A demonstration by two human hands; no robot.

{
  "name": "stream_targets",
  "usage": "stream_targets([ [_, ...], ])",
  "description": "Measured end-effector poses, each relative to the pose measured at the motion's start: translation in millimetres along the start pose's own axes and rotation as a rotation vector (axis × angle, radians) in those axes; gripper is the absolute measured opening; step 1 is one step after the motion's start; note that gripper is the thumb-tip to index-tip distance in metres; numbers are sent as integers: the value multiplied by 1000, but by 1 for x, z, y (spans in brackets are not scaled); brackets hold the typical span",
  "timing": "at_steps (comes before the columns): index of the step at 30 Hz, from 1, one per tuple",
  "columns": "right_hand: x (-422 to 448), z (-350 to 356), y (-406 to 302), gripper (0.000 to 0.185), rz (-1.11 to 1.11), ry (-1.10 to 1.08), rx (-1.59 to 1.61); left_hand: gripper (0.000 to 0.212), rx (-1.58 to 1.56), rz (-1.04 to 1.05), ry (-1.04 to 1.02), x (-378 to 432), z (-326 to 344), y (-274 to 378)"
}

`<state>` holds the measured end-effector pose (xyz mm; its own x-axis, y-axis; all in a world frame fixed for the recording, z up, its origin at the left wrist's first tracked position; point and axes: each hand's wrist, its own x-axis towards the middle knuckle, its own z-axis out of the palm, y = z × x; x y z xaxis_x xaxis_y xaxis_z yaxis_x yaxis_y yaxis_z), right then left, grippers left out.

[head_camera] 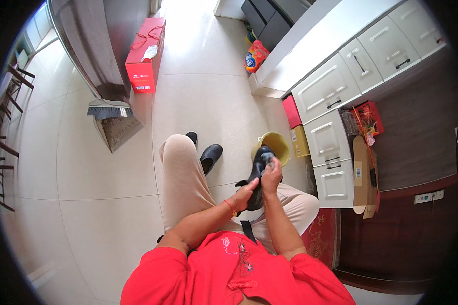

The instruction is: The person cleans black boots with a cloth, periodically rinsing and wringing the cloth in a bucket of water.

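Note:
My left hand (245, 195) grips a black leather shoe (257, 168) near its ankle end, above my lap. With my right hand (271, 176) I press a small greyish cloth or pad (267, 156) against the shoe's toe area; its exact kind is unclear. The toe points away from me and overlaps the rim of a yellow plastic bucket (283, 146) on the floor. Whatever the bucket contains is mostly hidden. Between my knees, another black shoe (212, 154) rests on the tiles. Part of a further black shoe (192, 137) shows beyond my left knee.
A broom (108, 108) and dustpan (120, 131) stand at the left, near a red carton (143, 72). White cabinets (326, 87) line the right side, with a yellow box (299, 141) beside the bucket. Flattened cardboard (360, 171) leans by the lower cabinets. Wooden stool legs (7, 146) are far left.

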<state>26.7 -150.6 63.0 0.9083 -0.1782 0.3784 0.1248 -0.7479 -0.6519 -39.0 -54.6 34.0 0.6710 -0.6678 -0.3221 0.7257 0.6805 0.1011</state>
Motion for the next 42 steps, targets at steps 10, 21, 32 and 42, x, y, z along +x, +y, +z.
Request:
stream_targets([
  [10,26,24,-5,29,-205,-6,-332,40,181,98,-4,6,-19,3],
  [21,-8,23,-30,34,178,-478,-144,43,-179,355,-13,5,-17,43],
  [32,-71,-53,-29,29,533,-647,358,49,-266,355,-98,-4,-4,64],
  [42,42,-79,-24,32,440,125,468,54,-225,98,-113,-19,20,49],
])
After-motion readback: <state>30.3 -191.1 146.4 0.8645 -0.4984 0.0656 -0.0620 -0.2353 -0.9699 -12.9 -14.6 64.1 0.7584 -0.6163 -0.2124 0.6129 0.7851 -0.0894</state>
